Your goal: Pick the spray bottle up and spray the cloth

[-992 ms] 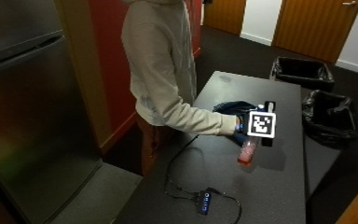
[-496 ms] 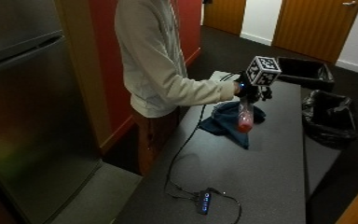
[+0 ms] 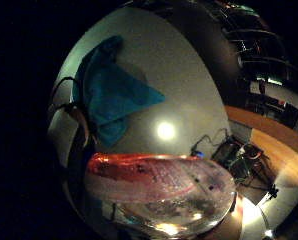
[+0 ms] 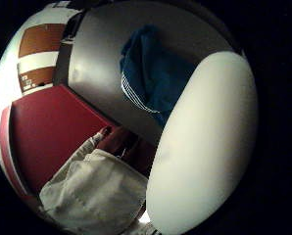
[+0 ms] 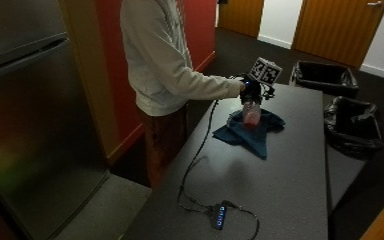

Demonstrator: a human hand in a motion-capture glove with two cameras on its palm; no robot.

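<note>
One spray bottle [image 5: 251, 114] with pinkish-red liquid is gripped by the gloved right hand [image 5: 250, 90], whose fingers are curled round the bottle's top, right of centre in the upper half of the outside view. The bottle is held upright, hanging below the hand and directly over a crumpled blue cloth [image 5: 248, 133] that lies on the grey worktop [image 5: 278, 190]; whether the bottle's base touches the cloth cannot be told. The cloth is spread just below and left of the bottle, with one corner drawn out toward the lower right of the frame. In the little finger side palm view the bottle's reddish, labelled body [image 3: 159, 180] is seen close to the palm, with the blue cloth [image 3: 111, 97] lying on the pale worktop [image 3: 189, 85] beyond it. In the thumb side palm view a broad white surface [image 4: 205, 147] fills the near side, and the cloth [image 4: 153, 81] is seen on the worktop behind it. A cable [image 5: 195, 160] is trailed from the hand along the worktop's left edge to a small device with blue lights [image 5: 220, 216] near the bottom centre.
</note>
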